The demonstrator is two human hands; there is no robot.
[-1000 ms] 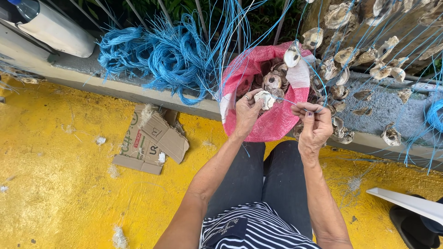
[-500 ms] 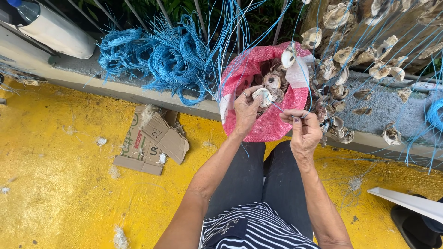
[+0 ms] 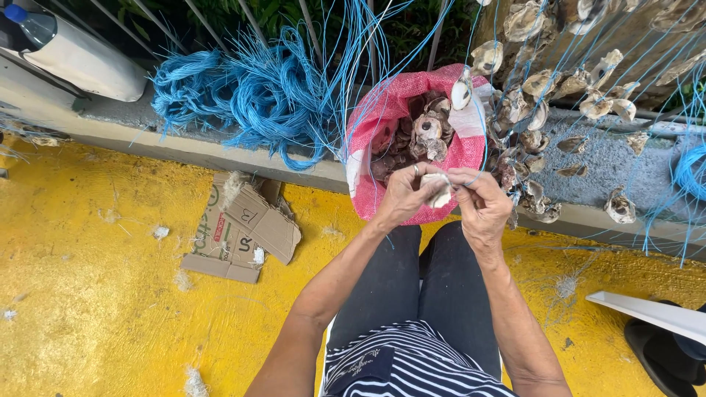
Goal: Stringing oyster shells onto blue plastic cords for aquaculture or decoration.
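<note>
Shell (image 3: 439, 188) sits pinched between your left hand (image 3: 403, 195) and right hand (image 3: 482, 202), both closed on it, just in front of the pink sack (image 3: 382, 117). It looks hard, rough and light, so hold its edges. Its long side runs left to right.

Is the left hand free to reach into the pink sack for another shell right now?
Probably not yet: the left hand is holding a pale shell together with the right hand. The pink sack itself sits open just beyond, nothing blocking it.
</note>
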